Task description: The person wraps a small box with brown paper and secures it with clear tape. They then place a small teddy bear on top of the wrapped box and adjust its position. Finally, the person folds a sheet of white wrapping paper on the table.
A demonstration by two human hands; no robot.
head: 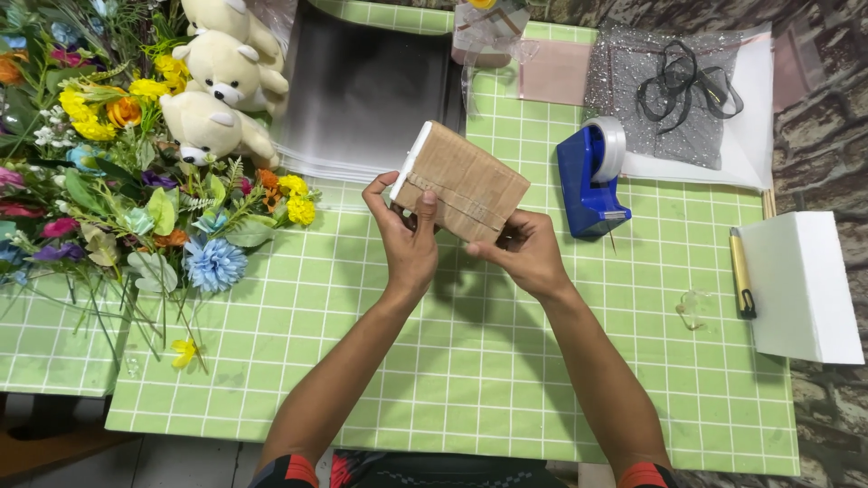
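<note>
Craft workshop: artificial flowers [99, 163], tape dispenser [592, 181], ribbon [687, 81]

Surface [470, 361]: green grid-check cloth. Artificial flowers [99, 154] heaped at 9–10 o'clock, three cream teddy bears [221, 86] at 11. Stack of clear sheets [362, 90] at 12. Blue tape dispenser [592, 181] at 1–2, silver glitter sheet [633, 99] with black ribbon [687, 81] on it just behind. White foam block [805, 285] at 3, yellow utility knife [740, 271] touching its left edge.
</note>
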